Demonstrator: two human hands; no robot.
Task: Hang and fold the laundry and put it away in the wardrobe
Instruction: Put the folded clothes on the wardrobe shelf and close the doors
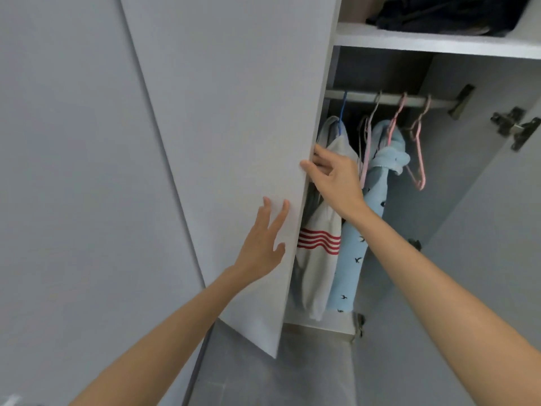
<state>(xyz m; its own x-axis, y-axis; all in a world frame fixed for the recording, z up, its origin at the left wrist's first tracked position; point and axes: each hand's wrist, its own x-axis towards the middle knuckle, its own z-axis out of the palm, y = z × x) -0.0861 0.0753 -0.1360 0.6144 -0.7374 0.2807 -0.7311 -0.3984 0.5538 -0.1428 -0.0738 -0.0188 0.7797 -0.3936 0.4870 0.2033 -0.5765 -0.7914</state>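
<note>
Left hand (260, 244) is pressing flat-fingered, right hand (333, 177) gripping the pale grey wardrobe door (234, 112) edge (clothes (319, 273) hanging inside, task seemingly nearing completion).

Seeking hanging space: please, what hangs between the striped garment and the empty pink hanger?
Head view: a pale hanger and a blue bird-print garment.

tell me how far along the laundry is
Done: a striped top and a blue garment hang on the rail; dark clothes on the shelf. In hand: the right hand grips the door edge, the left hand rests flat on it. Left: no loose laundry shows; closing may remain.
</note>
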